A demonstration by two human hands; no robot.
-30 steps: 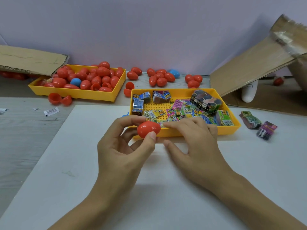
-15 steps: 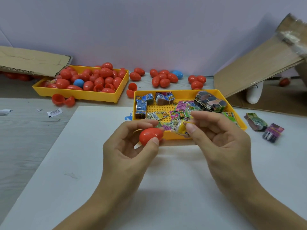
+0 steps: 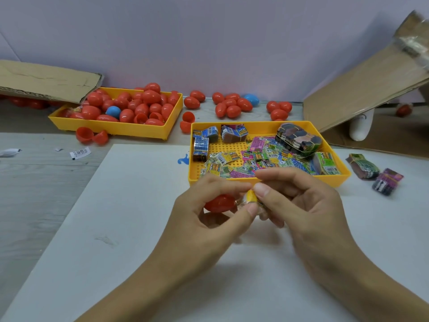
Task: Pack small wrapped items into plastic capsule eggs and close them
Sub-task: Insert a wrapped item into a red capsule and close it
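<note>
Yellow tray [image 3: 267,181] holds wrapped items [image 3: 260,159]; left fingers [image 3: 232,187] hold red egg [image 3: 219,202], right fingers [image 3: 262,189] pinch yellow packet [image 3: 251,196].

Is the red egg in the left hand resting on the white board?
No, the red egg is held off the white board between the left hand's fingers, beside the yellow wrapped item pinched by the right hand.

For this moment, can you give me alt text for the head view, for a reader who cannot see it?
Two bare hands meet over a white board: the left hand holds a red capsule egg, the right hand pinches a small yellow wrapped item against it. Behind sit a yellow tray of wrapped items and a yellow tray of red eggs.
</note>
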